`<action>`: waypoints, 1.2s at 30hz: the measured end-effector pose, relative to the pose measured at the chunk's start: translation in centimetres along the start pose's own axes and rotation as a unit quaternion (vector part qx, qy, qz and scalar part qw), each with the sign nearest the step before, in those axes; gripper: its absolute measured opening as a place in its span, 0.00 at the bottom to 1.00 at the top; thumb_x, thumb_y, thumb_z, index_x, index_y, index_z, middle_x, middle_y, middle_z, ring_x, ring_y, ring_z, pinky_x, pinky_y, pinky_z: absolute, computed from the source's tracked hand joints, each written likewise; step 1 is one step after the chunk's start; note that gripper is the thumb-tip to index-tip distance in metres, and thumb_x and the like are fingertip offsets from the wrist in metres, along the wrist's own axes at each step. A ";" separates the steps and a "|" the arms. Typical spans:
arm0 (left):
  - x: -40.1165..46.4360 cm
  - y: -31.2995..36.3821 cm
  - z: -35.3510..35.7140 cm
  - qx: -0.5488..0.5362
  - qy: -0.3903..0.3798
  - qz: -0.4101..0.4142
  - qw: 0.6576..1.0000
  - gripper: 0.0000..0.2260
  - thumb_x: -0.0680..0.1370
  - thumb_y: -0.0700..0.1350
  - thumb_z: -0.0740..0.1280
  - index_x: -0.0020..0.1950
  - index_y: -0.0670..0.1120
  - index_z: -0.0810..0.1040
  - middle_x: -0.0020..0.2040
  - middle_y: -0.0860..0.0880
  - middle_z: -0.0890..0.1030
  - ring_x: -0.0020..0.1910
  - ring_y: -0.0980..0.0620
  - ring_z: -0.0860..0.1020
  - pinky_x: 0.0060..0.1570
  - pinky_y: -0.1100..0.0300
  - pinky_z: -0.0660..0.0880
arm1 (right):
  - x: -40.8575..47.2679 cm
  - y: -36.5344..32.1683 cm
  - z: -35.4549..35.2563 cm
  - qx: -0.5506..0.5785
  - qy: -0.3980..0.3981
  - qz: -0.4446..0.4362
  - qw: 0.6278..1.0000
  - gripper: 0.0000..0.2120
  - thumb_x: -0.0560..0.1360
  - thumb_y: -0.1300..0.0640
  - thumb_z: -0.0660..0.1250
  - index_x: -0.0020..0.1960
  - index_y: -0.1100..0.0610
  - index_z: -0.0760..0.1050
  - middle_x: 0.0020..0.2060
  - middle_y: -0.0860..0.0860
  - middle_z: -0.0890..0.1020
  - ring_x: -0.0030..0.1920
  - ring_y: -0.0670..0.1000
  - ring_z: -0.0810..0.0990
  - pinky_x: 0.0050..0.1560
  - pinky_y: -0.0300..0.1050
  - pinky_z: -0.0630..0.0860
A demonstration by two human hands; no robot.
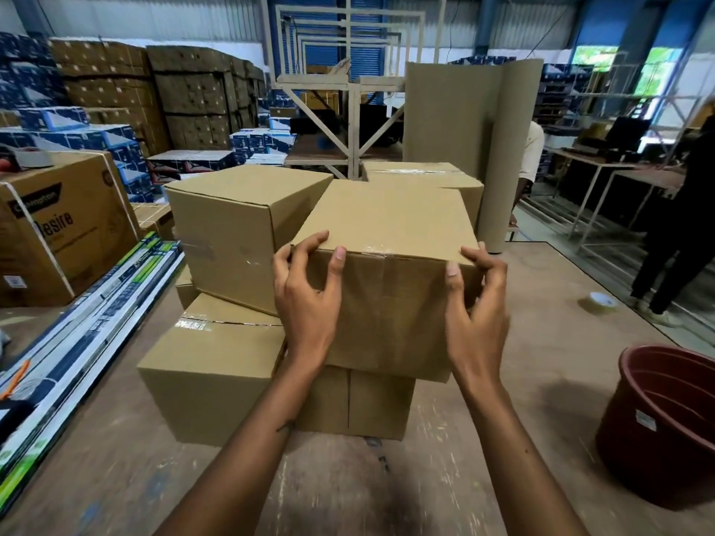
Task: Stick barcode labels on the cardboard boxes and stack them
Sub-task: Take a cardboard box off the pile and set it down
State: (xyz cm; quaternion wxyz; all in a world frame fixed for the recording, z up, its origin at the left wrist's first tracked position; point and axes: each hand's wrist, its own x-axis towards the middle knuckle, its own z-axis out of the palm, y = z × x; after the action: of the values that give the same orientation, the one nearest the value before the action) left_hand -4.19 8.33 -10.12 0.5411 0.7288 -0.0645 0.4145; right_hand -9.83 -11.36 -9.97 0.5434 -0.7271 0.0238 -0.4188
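Brown taped cardboard box point(390, 265) was gripped at its near top corners by left hand point(305, 292) and right hand point(478, 299), atop the near stack. Stacking step judged; squaring up needed next.

A plain tan cardboard box point(387, 272), its seam under shiny clear tape, sits among matching tan cardboard boxes point(216, 365). Right of the grip stands a dark reddish-brown plastic bucket point(665, 431) bearing a small white label. Far left lie long blue, white and green cartons point(77, 323).
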 end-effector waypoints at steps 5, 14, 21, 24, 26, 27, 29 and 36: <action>-2.9 3.8 0.5 -0.126 0.048 -0.005 0.991 0.23 0.85 0.50 0.70 0.79 0.47 0.70 0.73 0.50 0.74 0.70 0.59 0.73 0.69 0.64 0.73 | -2.0 -2.4 -3.1 0.066 0.111 0.001 0.992 0.08 0.87 0.45 0.65 0.64 0.45 0.76 0.69 0.42 0.80 0.71 0.44 0.77 0.69 0.57 0.78; -8.4 8.4 3.3 -0.197 -0.022 -0.101 0.975 0.25 0.81 0.59 0.74 0.76 0.53 0.77 0.70 0.55 0.77 0.72 0.58 0.75 0.73 0.52 0.74 | -5.8 -2.6 -11.0 0.045 0.199 -0.014 0.979 0.15 0.88 0.50 0.63 0.73 0.51 0.76 0.70 0.43 0.80 0.71 0.44 0.77 0.69 0.38 0.73; -14.9 11.1 7.4 -0.214 -0.089 -0.102 0.967 0.26 0.79 0.58 0.77 0.75 0.53 0.78 0.65 0.58 0.78 0.69 0.62 0.75 0.69 0.69 0.70 | -7.2 2.1 -17.6 -0.019 0.271 0.037 0.962 0.15 0.89 0.45 0.60 0.72 0.45 0.76 0.67 0.32 0.78 0.70 0.38 0.74 0.76 0.56 0.72; -17.8 9.7 9.4 -0.190 -0.112 -0.119 0.968 0.27 0.79 0.62 0.75 0.75 0.55 0.77 0.66 0.57 0.77 0.70 0.59 0.74 0.70 0.62 0.71 | -7.1 5.0 -19.5 -0.036 0.262 0.065 0.962 0.16 0.89 0.45 0.60 0.73 0.46 0.75 0.73 0.41 0.77 0.74 0.43 0.73 0.77 0.59 0.71; -20.0 8.2 10.8 -0.184 -0.120 -0.136 0.966 0.27 0.79 0.63 0.73 0.75 0.54 0.76 0.67 0.56 0.76 0.71 0.57 0.74 0.71 0.59 0.70 | -7.2 7.2 -20.5 -0.044 0.252 0.076 0.964 0.15 0.89 0.48 0.60 0.74 0.48 0.75 0.71 0.38 0.77 0.72 0.37 0.73 0.77 0.55 0.71; -20.8 7.3 11.4 -0.180 -0.122 -0.138 0.966 0.27 0.80 0.62 0.73 0.75 0.53 0.76 0.67 0.56 0.76 0.71 0.57 0.74 0.72 0.59 0.70 | -7.3 8.4 -20.6 -0.049 0.246 0.076 0.965 0.15 0.89 0.49 0.61 0.74 0.49 0.75 0.71 0.37 0.77 0.72 0.36 0.73 0.77 0.54 0.70; -22.6 5.8 12.7 -0.162 -0.129 -0.144 0.968 0.26 0.80 0.59 0.74 0.75 0.51 0.75 0.68 0.55 0.76 0.72 0.60 0.73 0.73 0.59 0.70 | -7.7 11.0 -21.2 -0.060 0.227 0.085 0.968 0.15 0.89 0.49 0.61 0.73 0.48 0.75 0.73 0.41 0.78 0.74 0.40 0.73 0.78 0.56 0.69; -26.3 2.4 15.7 -0.100 -0.125 -0.162 0.974 0.23 0.80 0.53 0.76 0.72 0.45 0.76 0.66 0.52 0.76 0.68 0.54 0.77 0.71 0.53 0.75 | -8.0 17.0 -22.5 -0.066 0.153 0.134 0.977 0.15 0.89 0.52 0.63 0.74 0.49 0.75 0.74 0.44 0.78 0.76 0.44 0.73 0.78 0.56 0.69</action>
State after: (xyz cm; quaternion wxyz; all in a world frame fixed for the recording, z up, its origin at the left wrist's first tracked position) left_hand -14.15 -15.20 -27.14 0.6588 0.7178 -0.0540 0.2187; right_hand -22.16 -31.77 -27.11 0.5357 -0.6788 0.2316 -0.4457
